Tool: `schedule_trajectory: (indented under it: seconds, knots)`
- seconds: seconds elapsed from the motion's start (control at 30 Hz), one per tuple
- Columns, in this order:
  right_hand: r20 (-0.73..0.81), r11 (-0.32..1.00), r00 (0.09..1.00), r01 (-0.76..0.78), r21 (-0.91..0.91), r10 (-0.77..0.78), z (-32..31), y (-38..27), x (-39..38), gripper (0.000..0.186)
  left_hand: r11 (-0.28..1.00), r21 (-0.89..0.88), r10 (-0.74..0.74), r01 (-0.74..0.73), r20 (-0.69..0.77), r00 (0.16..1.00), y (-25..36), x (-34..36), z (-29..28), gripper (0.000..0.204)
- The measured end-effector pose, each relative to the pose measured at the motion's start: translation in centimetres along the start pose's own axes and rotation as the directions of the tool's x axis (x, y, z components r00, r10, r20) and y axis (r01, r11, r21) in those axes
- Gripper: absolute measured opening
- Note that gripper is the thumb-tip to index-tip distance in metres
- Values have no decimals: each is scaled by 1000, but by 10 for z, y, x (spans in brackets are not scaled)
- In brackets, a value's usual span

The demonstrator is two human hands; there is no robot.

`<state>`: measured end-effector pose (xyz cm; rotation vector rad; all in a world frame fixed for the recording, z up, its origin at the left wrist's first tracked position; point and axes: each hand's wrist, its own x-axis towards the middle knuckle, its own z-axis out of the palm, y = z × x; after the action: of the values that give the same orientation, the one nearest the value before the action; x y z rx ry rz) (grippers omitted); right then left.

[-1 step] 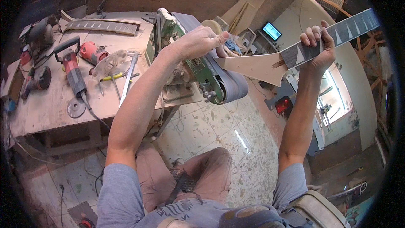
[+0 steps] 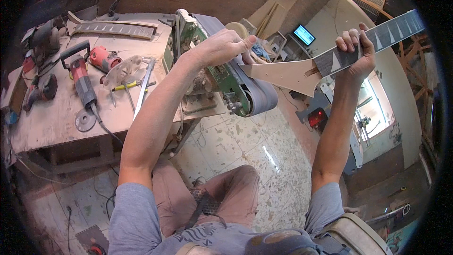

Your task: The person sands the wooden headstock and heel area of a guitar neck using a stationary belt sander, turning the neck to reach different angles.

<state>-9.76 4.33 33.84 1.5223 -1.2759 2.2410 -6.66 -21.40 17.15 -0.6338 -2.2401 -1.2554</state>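
A guitar neck with a pale wooden headstock and a dark fretboard, inlaid with pale pointed shapes, lies across the front of a green belt sander. My left hand is closed on the headstock's left end, over the sander's grey belt. My right hand is wrapped round the neck at the fretboard, fingertips over its far edge. The headstock's far left end is hidden behind my left hand and wrist.
A dusty workbench on the left holds a red grinder, another red tool, sanders, hand tools and a second neck. Behind, right, are a lit screen and boards; a bright square opening is at right.
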Motion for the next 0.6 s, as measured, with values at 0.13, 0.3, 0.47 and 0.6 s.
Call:
schedule_trajectory:
  seconds: [0.13, 0.3, 0.47, 0.6]
  knots:
    - [14, 1000, 1000, 5, -15, -5, 2, -1, 1, 28, 999, -16, 33, -33, -7, 999, 1, 0, 0, 81]
    - [18, 998, 1000, 19, -63, -18, 4, 2, 1, 30, 1000, -3, -10, 10, 10, 1000, 3, 0, -1, 78]
    - [69, 999, 998, 2, -37, 0, -2, -2, 4, 29, 997, 31, -78, 77, 46, 996, 2, 3, 2, 78]
    - [39, 999, 999, -8, -36, 9, 1, 1, 4, 29, 998, -2, -61, 61, 12, 998, -3, 1, 4, 77]
